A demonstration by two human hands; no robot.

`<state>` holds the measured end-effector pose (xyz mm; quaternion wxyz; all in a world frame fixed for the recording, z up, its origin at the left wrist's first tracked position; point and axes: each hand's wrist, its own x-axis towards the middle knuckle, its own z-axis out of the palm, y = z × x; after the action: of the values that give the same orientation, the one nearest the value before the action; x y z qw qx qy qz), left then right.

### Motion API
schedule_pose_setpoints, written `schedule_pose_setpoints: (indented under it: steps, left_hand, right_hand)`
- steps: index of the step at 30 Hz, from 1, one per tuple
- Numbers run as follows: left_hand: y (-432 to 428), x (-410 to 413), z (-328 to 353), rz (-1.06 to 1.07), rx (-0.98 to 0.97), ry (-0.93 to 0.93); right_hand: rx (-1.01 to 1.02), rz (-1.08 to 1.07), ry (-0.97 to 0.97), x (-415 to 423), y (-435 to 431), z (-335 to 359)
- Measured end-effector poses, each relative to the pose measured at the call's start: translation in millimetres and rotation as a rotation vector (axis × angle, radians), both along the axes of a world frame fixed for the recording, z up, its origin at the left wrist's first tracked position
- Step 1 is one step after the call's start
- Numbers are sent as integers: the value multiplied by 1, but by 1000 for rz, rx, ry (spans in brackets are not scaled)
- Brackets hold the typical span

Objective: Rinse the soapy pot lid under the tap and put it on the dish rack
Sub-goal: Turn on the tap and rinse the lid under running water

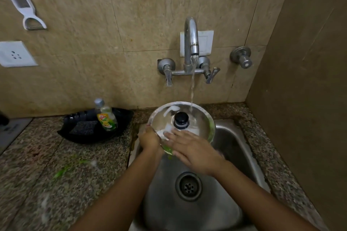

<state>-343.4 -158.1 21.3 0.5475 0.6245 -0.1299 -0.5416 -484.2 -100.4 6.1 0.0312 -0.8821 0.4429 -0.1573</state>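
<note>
A round steel pot lid (pixel 197 118) with a black knob (pixel 181 118) is tilted over the sink, patches of white foam on its top. Water runs from the wall tap (pixel 191 43) onto the lid just right of the knob. My left hand (pixel 150 139) grips the lid's near-left rim. My right hand (pixel 193 151) lies flat on the lid's near face, fingers spread in the foam. Something green shows under the lid's near edge, partly hidden by my hands. No dish rack is in view.
The steel sink (pixel 234 148) with its drain (pixel 188 186) lies below the lid. On the granite counter (pixel 56 170) at left, a black tray (pixel 120 118) holds a dish-soap bottle (pixel 107 118) and a dark scrub pad (pixel 83 127). A brown wall stands close on the right.
</note>
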Motion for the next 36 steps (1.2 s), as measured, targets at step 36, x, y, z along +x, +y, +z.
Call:
schedule_pose_setpoints:
  steps: [36]
  left_hand:
    - [-39,4,-29,-225,-190,-42]
  right_hand:
    - [100,-42,89,-40,-4,-10]
